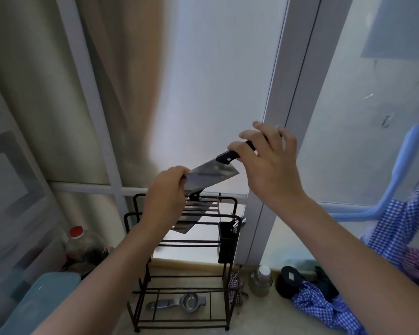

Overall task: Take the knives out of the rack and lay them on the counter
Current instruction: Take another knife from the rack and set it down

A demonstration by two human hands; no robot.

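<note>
Steel cleaver (209, 176) is up in the air above the rack (184, 238). Right hand (269, 163) fingers clamped on black handle, left hand (166, 192) pinching blade tip. Prob heavy, stiff, slick w/ sharp edge; carry by handle. More knives (191, 213) remain racked.

to your left you have a clear bottle with a red cap (76, 234) standing behind a pale blue plastic lid (42, 294), with a beige curtain (58, 93) hanging above them against the frosted glass door (218, 81). low in front of you lies a metal lemon squeezer (182, 303), and to its right stand a small glass jar with a silver lid (260, 280) and a black round container (288, 281). blue checked cloth (324, 310) is heaped at your right, and more of it hangs from a light blue hanger (402, 165).
</note>
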